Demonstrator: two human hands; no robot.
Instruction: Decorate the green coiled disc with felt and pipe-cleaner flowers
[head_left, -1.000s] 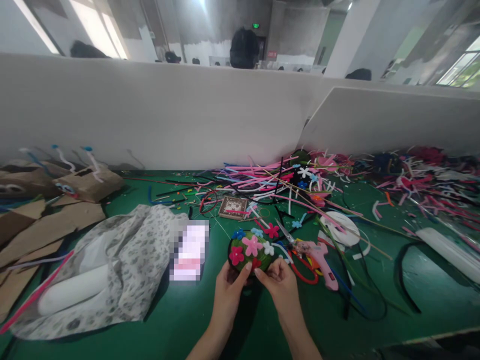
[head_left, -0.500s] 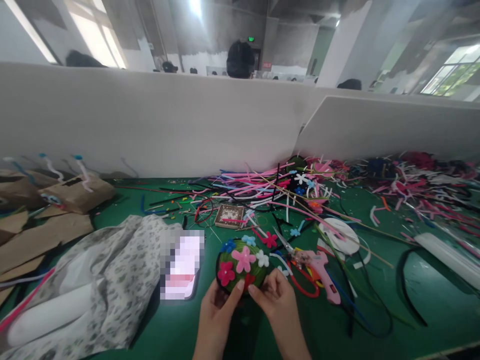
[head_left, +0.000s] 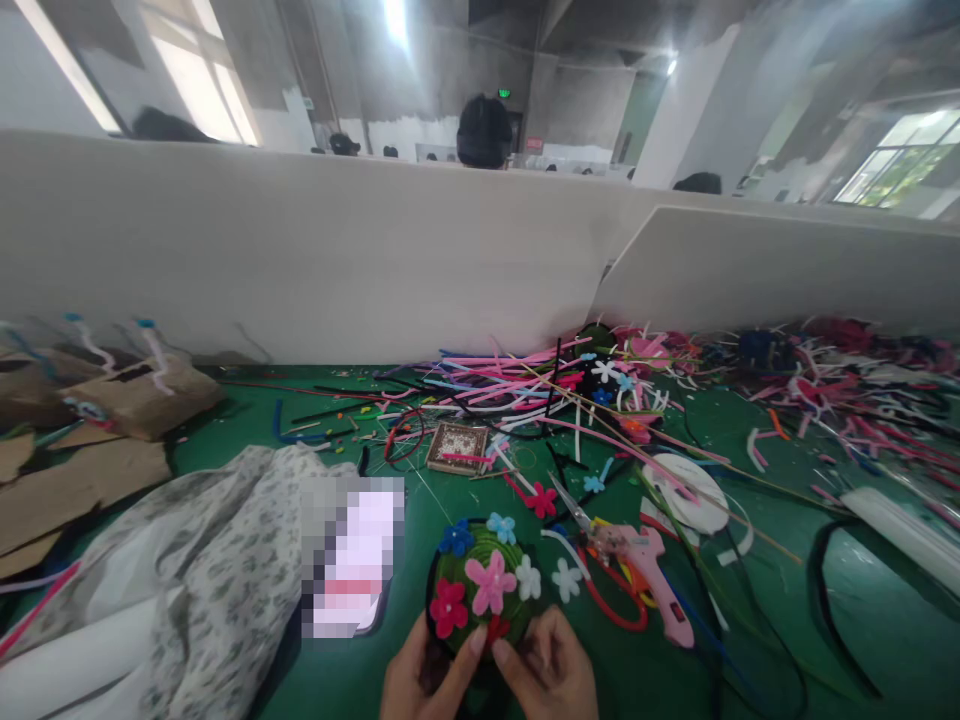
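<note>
Between both hands is a round green piece coiled from pipe cleaners, dark at its edge, with pipe-cleaner flowers in pink, red, blue and white on its face. My left hand is closed round its lower left side, thumb on the front. My right hand grips the lower right side, its thumb close to the left one. Both thumbs press beside a small red flower at the bottom, which they partly cover. A loose white flower lies just right of the piece.
A pink glue gun and red-handled scissors lie to the right. Leftward are a blurred phone and patterned cloth. Behind sit a card box and heaped pipe cleaners, before a white partition.
The view has tilted up slightly, so the hands and green piece sit lower in it. Both hands keep their hold, thumbs still at the red flower.
</note>
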